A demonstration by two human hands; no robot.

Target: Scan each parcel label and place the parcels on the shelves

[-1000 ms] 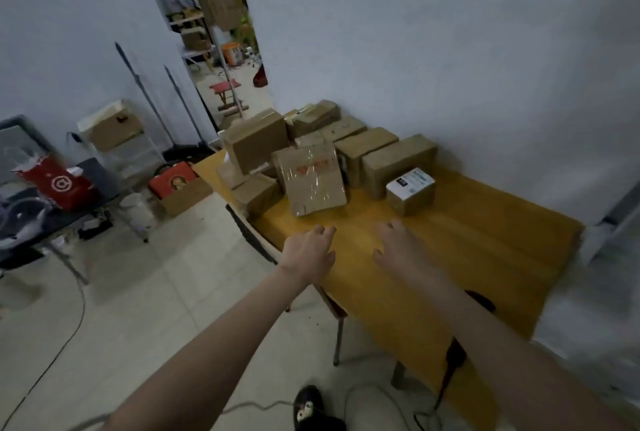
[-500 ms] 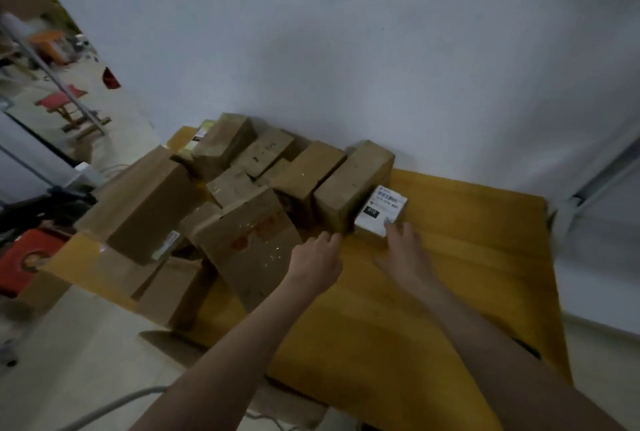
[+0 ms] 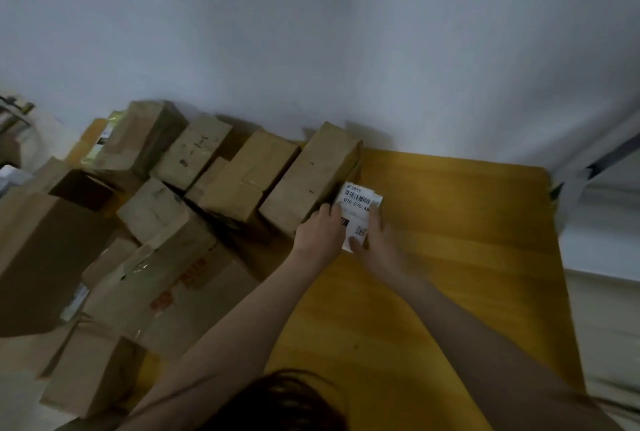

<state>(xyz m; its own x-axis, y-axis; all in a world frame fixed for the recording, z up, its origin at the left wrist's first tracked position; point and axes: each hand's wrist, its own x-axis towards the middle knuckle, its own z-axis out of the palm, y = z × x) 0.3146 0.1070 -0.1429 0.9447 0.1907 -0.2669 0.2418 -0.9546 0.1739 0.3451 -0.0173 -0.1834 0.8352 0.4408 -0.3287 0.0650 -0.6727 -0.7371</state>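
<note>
Both hands have been brought forward since the earlier frames, from hovering short of the boxes onto the small white-labelled parcel (image 3: 360, 212); the viewpoint has also been swung closer over the table. Left hand (image 3: 320, 231) is being curled round the parcel's left edge, fingers bent over its top near the barcode. Right hand (image 3: 377, 236) is being wrapped round the right edge, thumb laid across the lower part of the label, so the parcel is being gripped from both sides. Whether it is being lifted or is resting on the yellow wooden table (image 3: 450, 257) cannot be told. The parcel is being held just beside, possibly touching, the near end of a long brown carton (image 3: 311, 177), which is lying against the white wall (image 3: 346, 32). More brown cartons are being seen packed in a row to its left, with a taped carton bearing red print (image 3: 166, 285) nearer the table's front edge. Dark hair is showing at the bottom of the view.
</note>
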